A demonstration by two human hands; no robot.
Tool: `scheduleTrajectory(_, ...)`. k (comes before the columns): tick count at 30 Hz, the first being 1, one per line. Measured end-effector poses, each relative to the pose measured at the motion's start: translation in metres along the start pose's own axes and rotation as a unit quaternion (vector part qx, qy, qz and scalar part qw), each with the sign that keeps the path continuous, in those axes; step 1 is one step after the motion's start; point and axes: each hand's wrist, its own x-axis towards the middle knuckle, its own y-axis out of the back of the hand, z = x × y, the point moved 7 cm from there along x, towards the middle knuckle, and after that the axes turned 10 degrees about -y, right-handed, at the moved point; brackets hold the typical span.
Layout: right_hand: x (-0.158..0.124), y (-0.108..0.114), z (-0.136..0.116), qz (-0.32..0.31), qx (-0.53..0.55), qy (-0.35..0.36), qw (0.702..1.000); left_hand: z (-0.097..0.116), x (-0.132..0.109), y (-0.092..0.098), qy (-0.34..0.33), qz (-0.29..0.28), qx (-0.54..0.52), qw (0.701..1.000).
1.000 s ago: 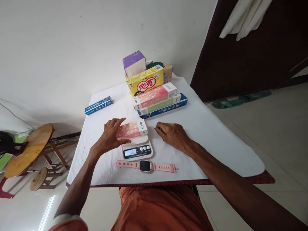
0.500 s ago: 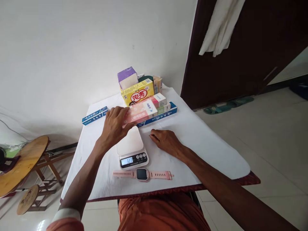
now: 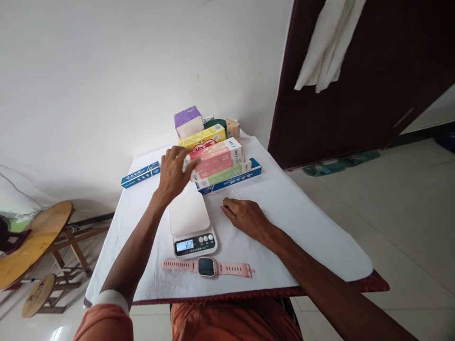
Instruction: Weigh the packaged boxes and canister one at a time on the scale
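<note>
My left hand [image 3: 175,174] has its thumb and fingers around the left end of a pink box [image 3: 217,160], which lies on or against a light green box [image 3: 224,175] in the row. A long blue box [image 3: 236,179] lies in front of these. My right hand [image 3: 245,215] rests on the cloth with fingers curled and nothing visible in them. Between my hands stands a white kitchen scale [image 3: 190,215], its plate bare and its lit display showing digits. Nearest me, a pink-strapped smartwatch [image 3: 206,267] lies flat.
Behind the pink box are a yellow carton [image 3: 202,138], a purple-and-white pack [image 3: 188,121] and a dark green round thing [image 3: 216,124]. Another blue box [image 3: 141,174] lies at the left. A wall [image 3: 106,71] backs the table; wooden stools [image 3: 44,289] stand left.
My left hand has moved the pink box back and away from above the scale, into the row of boxes. The scale's digits have changed. My right hand stays in place.
</note>
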Motion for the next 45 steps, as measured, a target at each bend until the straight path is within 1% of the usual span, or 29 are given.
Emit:
scheduleTrajectory(2, 0.000, -0.001, 0.001, 0.008, 0.001, 0.003, 1.000, -0.038, -0.024, 0.005, 0.068, 0.019, -0.006, 0.997)
scheduleTrajectory(3, -0.001, -0.003, 0.001, 0.014, 0.003, 0.004, 1.000, -0.060, -0.038, 0.005, 0.110, 0.016, -0.002, 0.994)
scheduleTrajectory(5, -0.001, -0.005, 0.003, 0.030, 0.013, 0.005, 0.999, -0.108, -0.067, 0.000, 0.194, -0.014, 0.020, 0.981)
scheduleTrajectory(8, 0.000, -0.009, 0.006, 0.050, 0.030, 0.003, 0.998, -0.173, -0.102, -0.017, 0.277, -0.101, 0.065, 0.953)
scheduleTrajectory(11, 0.000, -0.012, 0.009, 0.056, 0.033, -0.007, 0.998, -0.221, -0.118, -0.040, 0.310, -0.201, 0.094, 0.924)
scheduleTrajectory(14, 0.000, -0.012, 0.010, 0.060, 0.034, -0.013, 0.998, -0.254, -0.120, -0.063, 0.327, -0.277, 0.101, 0.898)
scheduleTrajectory(16, 0.000, -0.012, 0.010, 0.066, 0.035, -0.014, 0.997, -0.269, -0.117, -0.073, 0.337, -0.299, 0.098, 0.887)
scheduleTrajectory(18, 0.000, -0.011, 0.010, 0.069, 0.034, -0.012, 0.997, -0.278, -0.114, -0.076, 0.342, -0.311, 0.097, 0.882)
scheduleTrajectory(20, 0.000, -0.011, 0.010, 0.067, 0.033, -0.013, 0.997, -0.282, -0.113, -0.075, 0.339, -0.324, 0.101, 0.877)
scheduleTrajectory(23, 0.001, -0.012, 0.011, 0.056, 0.031, -0.016, 0.998, -0.278, -0.119, -0.065, 0.324, -0.345, 0.102, 0.875)
scheduleTrajectory(25, 0.001, -0.013, 0.010, 0.050, 0.025, -0.016, 0.998, -0.267, -0.130, -0.055, 0.311, -0.354, 0.097, 0.877)
scheduleTrajectory(27, 0.002, -0.013, 0.008, 0.045, 0.018, -0.012, 0.999, -0.249, -0.147, -0.042, 0.299, -0.350, 0.093, 0.883)
scheduleTrajectory(31, 0.003, -0.012, 0.004, 0.032, 0.008, -0.005, 0.999, -0.204, -0.188, -0.014, 0.283, -0.327, 0.082, 0.898)
scheduleTrajectory(32, 0.003, -0.012, 0.003, 0.028, 0.005, -0.008, 1.000, -0.193, -0.195, -0.005, 0.281, -0.311, 0.077, 0.905)
scheduleTrajectory(34, 0.004, -0.011, 0.002, 0.021, 0.000, -0.014, 1.000, -0.170, -0.202, 0.016, 0.273, -0.261, 0.058, 0.924)
scheduleTrajectory(37, 0.005, -0.008, 0.001, 0.014, -0.004, -0.021, 1.000, -0.133, -0.194, 0.043, 0.231, -0.194, 0.032, 0.953)
scheduleTrajectory(39, 0.005, -0.007, 0.001, 0.004, -0.006, -0.026, 1.000, -0.103, -0.179, 0.052, 0.177, -0.176, 0.013, 0.968)
scheduleTrajectory(41, 0.005, -0.007, 0.001, -0.011, -0.010, -0.031, 0.999, -0.073, -0.161, 0.050, 0.121, -0.181, -0.017, 0.976)
scheduleTrajectory(43, 0.006, -0.007, 0.000, -0.030, -0.015, -0.038, 0.999, -0.044, -0.146, 0.038, 0.077, -0.204, -0.056, 0.974)
scheduleTrajectory(45, 0.005, -0.007, 0.000, -0.048, -0.021, -0.045, 0.998, -0.020, -0.134, 0.023, 0.049, -0.234, -0.092, 0.966)
